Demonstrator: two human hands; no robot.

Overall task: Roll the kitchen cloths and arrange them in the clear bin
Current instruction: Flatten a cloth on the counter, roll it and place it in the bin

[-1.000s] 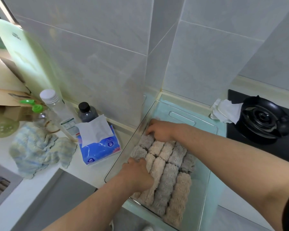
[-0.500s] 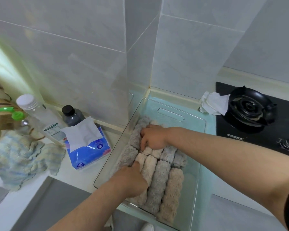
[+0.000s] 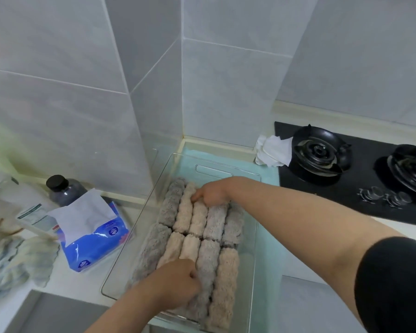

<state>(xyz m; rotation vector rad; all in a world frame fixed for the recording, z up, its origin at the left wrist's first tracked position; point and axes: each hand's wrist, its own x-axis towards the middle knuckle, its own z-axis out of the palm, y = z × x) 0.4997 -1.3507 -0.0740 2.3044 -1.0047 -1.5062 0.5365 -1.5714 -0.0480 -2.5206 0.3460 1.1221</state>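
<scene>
Rolled cloths [image 3: 213, 219]: lying in the clear bin [image 3: 226, 165], two rows, packed side by side, likely so as not to unroll.
Left hand [image 3: 175, 282]: fingers curled narrow, pinching at the seam between a beige and a grey roll of the near row; probably squeezing them closer.
Right hand [image 3: 211, 192]: fingers bent on the far row; pressing or pinching, cannot tell.
Place of rolls: directly under both sets of fingertips, touching.

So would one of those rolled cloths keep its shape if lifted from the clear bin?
Probably soft and light: the rolled cloths look fluffy. Lifted alone, one would likely loosen, as nothing visible ties it. Packed side by side in the clear bin, they seem to brace each other.
</scene>
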